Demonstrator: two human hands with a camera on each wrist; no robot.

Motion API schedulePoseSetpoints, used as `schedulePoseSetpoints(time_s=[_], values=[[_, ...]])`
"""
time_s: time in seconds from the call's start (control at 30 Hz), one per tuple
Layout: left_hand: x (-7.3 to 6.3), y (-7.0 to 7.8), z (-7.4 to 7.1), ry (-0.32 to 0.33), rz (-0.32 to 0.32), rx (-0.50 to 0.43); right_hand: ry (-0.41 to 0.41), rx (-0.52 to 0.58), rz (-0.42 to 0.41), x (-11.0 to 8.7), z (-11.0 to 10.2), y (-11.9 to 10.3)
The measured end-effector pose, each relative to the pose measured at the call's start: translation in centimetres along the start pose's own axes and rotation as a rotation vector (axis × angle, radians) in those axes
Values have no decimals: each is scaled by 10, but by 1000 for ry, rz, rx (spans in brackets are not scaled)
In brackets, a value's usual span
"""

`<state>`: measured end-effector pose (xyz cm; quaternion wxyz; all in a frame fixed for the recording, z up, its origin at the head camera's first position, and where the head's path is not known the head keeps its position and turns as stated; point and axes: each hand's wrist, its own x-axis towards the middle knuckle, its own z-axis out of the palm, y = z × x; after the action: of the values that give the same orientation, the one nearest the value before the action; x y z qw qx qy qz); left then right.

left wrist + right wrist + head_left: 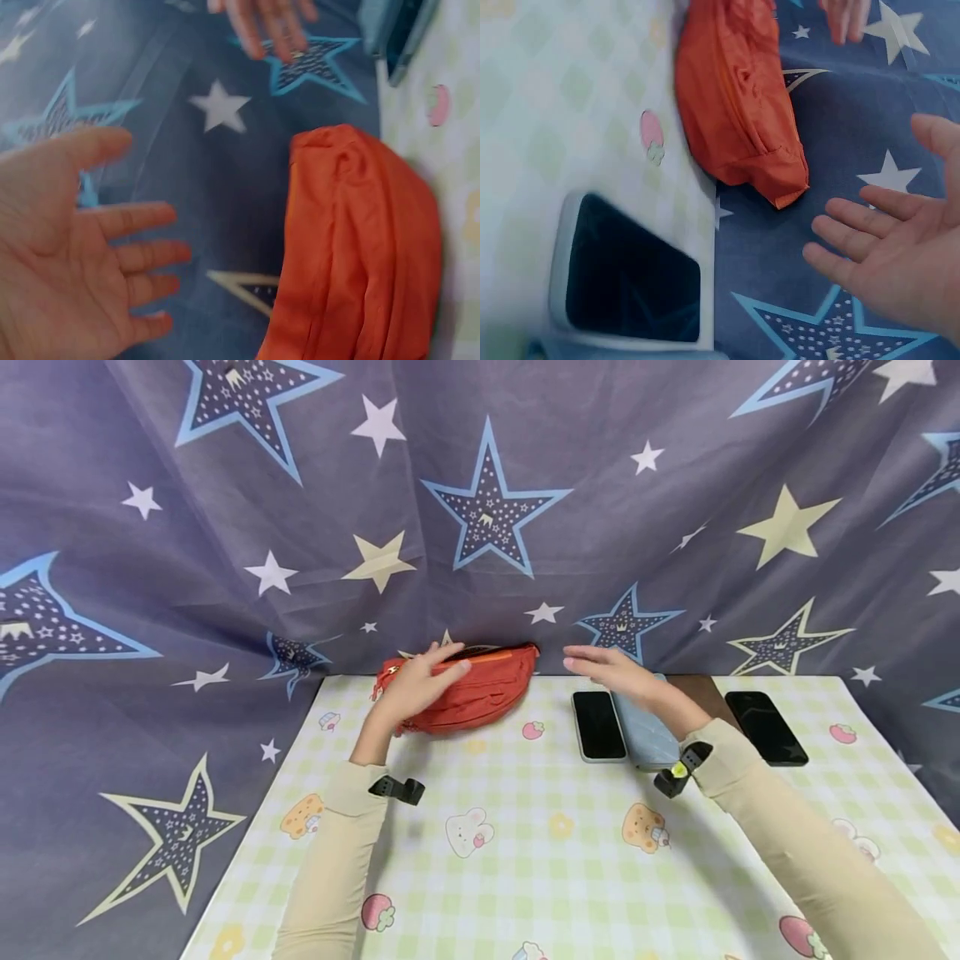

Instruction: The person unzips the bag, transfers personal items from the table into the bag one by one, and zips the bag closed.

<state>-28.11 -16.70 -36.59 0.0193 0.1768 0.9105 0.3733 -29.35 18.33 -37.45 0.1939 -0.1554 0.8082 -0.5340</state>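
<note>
A red-orange waist bag (480,693) lies at the back of the table against the star-printed cloth. My left hand (418,687) hovers over the bag's left end, fingers extended; the left wrist view shows a gap between that palm and the bag (360,247). My right hand (611,672) is held in the air right of the bag, above a light-framed phone (599,727) and a blue quilted case or wallet (649,735). Its fingers are spread and hold nothing in the right wrist view, apart from the bag (739,105).
A black phone (765,727) lies at the right on a brown flat item (697,691), partly hidden by the right arm. The table has a green-and-white checked cover (517,802) with cartoon prints. A dark curtain (300,518) with stars hangs behind and at the sides.
</note>
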Motion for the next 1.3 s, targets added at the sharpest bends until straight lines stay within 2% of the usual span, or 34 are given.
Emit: schedulePoseSetpoints(time_s=[0.1, 0.2, 0.33, 0.43, 0.57, 0.77, 0.93, 1.1, 1.3], values=[[-2, -13, -13, 59, -112, -130, -13, 198, 57, 12, -3, 1], [-5, -26, -21, 118, -275, -272, -45, 349, 100, 22, -5, 3], [-10, -43, -26, 179, -499, -419, -59, 467, 154, 34, -5, 6], [-14, -55, -27, 205, -588, -481, -41, 537, 214, 43, -1, 8], [-18, -72, -27, 257, -649, -594, -8, 607, 297, 55, 4, 10], [-19, -97, -27, 240, -749, -756, 42, 676, 358, 73, 12, 15], [-13, -107, -27, 271, -799, -877, 73, 675, 381, 85, 20, 21], [-12, -111, -30, 280, -800, -967, 37, 686, 369, 95, 30, 29], [-13, -124, -27, 261, -723, -980, 39, 708, 356, 101, 40, 30]])
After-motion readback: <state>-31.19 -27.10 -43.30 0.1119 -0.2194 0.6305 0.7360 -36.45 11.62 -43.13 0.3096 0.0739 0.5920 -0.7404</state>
